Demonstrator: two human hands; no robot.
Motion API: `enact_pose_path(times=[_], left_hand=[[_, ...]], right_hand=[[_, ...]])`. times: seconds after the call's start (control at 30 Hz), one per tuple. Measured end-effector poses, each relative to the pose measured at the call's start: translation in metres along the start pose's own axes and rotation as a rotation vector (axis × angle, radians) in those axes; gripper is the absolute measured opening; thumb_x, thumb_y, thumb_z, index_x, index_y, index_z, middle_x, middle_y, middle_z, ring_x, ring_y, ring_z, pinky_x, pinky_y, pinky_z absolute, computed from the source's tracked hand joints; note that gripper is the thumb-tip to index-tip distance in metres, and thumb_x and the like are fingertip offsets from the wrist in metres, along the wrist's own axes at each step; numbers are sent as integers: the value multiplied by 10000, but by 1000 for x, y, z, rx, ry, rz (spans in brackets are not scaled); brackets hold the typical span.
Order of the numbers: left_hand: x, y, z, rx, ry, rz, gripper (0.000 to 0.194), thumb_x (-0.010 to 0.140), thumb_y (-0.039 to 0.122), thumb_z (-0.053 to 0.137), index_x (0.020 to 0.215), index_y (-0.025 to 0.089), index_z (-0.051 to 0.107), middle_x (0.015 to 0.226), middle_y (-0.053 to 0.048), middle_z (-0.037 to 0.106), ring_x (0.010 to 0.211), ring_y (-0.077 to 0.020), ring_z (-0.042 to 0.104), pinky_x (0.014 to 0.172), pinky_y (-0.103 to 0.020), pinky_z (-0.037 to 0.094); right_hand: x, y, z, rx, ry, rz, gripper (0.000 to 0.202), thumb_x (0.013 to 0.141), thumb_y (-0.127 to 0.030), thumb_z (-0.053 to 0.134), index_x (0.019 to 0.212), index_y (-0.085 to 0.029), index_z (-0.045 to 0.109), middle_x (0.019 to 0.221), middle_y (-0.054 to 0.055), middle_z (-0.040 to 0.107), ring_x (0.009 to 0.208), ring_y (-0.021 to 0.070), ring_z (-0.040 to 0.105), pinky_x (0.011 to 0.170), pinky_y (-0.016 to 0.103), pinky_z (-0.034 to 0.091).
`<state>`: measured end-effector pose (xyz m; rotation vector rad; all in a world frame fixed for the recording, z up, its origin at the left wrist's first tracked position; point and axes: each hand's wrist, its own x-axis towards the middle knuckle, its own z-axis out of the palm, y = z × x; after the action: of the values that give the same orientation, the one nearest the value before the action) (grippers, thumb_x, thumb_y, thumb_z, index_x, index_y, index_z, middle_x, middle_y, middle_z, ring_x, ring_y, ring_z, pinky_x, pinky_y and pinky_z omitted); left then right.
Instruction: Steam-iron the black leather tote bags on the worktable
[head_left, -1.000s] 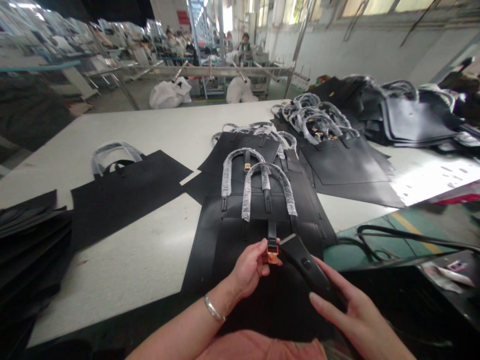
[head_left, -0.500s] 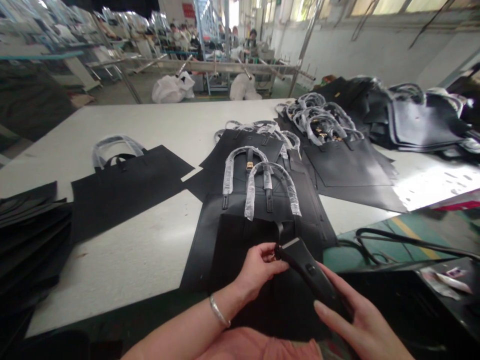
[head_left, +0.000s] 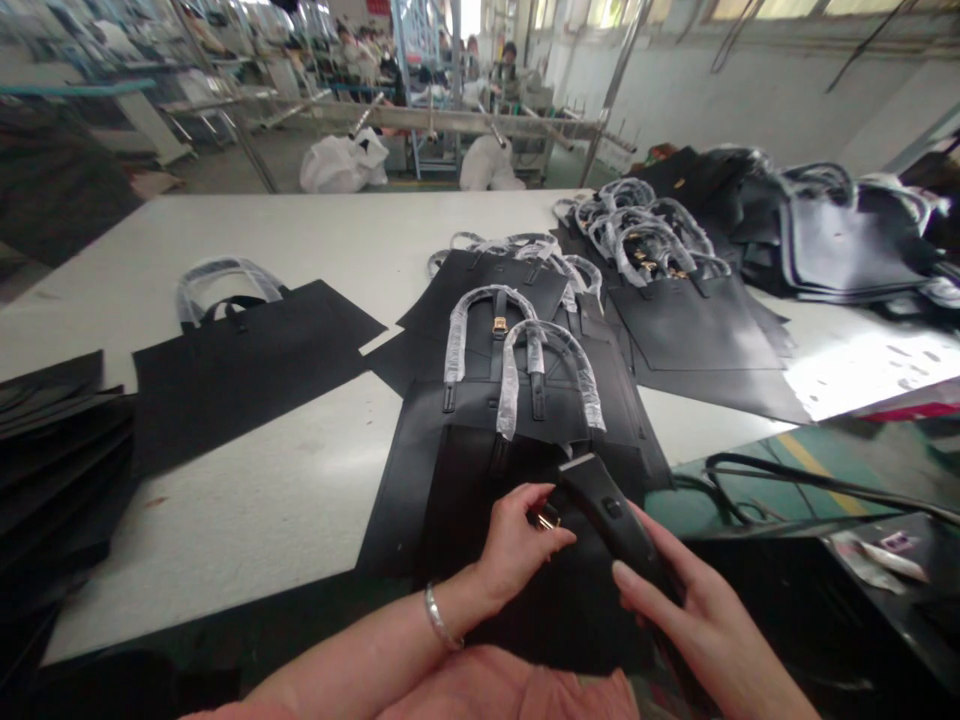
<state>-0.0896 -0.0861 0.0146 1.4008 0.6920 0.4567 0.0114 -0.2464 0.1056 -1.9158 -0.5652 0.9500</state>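
My left hand (head_left: 520, 540), a silver bracelet on its wrist, has thumb and fingers curled around a small gold metal clasp (head_left: 548, 521). My right hand (head_left: 694, 610) grips a black handheld tool shaped like a hair clipper (head_left: 616, 512). The clipper's wide flat head points up and left, just above the clasp and apart from it. Beneath both hands lies a black handbag panel (head_left: 469, 500). Its handle (head_left: 551, 370), wrapped in clear plastic, arches away from me. Another gold clasp (head_left: 500, 325) shows on a strap just beyond.
More black bag panels with wrapped handles (head_left: 660, 240) are heaped at the right back of the white table (head_left: 300, 500). One bag panel (head_left: 247, 370) lies to the left, near a stack of black pieces (head_left: 64, 480). Black cables (head_left: 795, 480) run on the right.
The clipper's head has moved slightly up, away from my left fingers, and the gold clasp shows more clearly. The view has shifted a little.
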Motion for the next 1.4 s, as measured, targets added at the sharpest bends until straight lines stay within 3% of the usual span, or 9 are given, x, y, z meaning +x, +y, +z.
enact_pose_path(times=[0.2, 0.33, 0.4, 0.57, 0.83, 0.97, 1.07, 1.23, 1.4], left_hand=[[1, 0, -1, 141, -71, 108, 334, 654, 143, 781, 973, 165, 684, 873, -16, 618, 753, -150, 576, 604, -219, 464], [7, 10, -19, 271, -140, 135, 452, 653, 251, 830, 1061, 185, 649, 899, -10, 607, 729, -145, 573, 628, -242, 482], [13, 17, -41, 386, -66, 227, 534, 695, 258, 808, 1182, 220, 593, 1032, -29, 603, 852, -174, 592, 754, -287, 509], [38, 18, -104, 753, 441, 372, 393, 845, 227, 645, 1215, 182, 523, 1213, -102, 518, 1164, -269, 483, 1036, -446, 399], [65, 22, -132, 992, 315, 224, 185, 838, 238, 650, 998, 165, 592, 1038, -74, 536, 1003, -227, 552, 926, -355, 451], [71, 25, -138, 892, 276, 133, 237, 756, 254, 724, 933, 182, 584, 882, -27, 579, 804, -192, 586, 771, -315, 462], [69, 22, -141, 572, 247, 39, 354, 664, 256, 774, 949, 161, 586, 745, 6, 591, 676, -162, 570, 672, -281, 454], [51, 25, -133, 38, 129, 28, 349, 653, 284, 756, 932, 103, 652, 880, -80, 680, 779, -178, 628, 742, -292, 495], [30, 44, -120, 7, 10, 59, 290, 716, 294, 721, 952, 126, 709, 927, -82, 703, 867, -215, 641, 798, -312, 493]], right_hand=[[4, 9, 3, -57, -150, -25, 687, 797, -485, 675, 1395, -196, 500, 1371, 78, 574, 1285, 282, 503, 1090, 382, 410], [15, 12, 6, -84, 33, -16, 784, 765, -565, 668, 1423, -196, 456, 1333, 76, 607, 1264, 304, 521, 1091, 411, 411], [18, 12, 1, -55, 98, 27, 841, 738, -593, 684, 1437, -202, 429, 1313, 79, 623, 1224, 321, 555, 1038, 406, 475], [12, 15, -12, 33, 48, 80, 819, 752, -572, 694, 1438, -231, 405, 1405, 77, 542, 1175, 326, 593, 866, 343, 595], [16, 27, -7, -8, 75, 71, 846, 749, -551, 710, 1445, -186, 396, 1360, 100, 583, 1206, 337, 566, 985, 390, 528], [18, 28, -1, -10, 46, 43, 843, 753, -579, 691, 1428, -165, 404, 1390, 109, 553, 1253, 319, 529, 1063, 385, 456], [16, 24, 4, -7, 10, 41, 844, 759, -589, 679, 1437, -179, 388, 1410, 101, 534, 1274, 302, 512, 1064, 364, 454], [20, 4, 15, -83, -119, -49, 750, 803, -542, 659, 1440, -235, 412, 1437, 61, 508, 1314, 291, 469, 1068, 373, 450], [32, -40, 46, -144, -222, -210, 633, 828, -381, 659, 1417, -251, 468, 1397, 30, 553, 1279, 258, 511, 1119, 400, 376]])
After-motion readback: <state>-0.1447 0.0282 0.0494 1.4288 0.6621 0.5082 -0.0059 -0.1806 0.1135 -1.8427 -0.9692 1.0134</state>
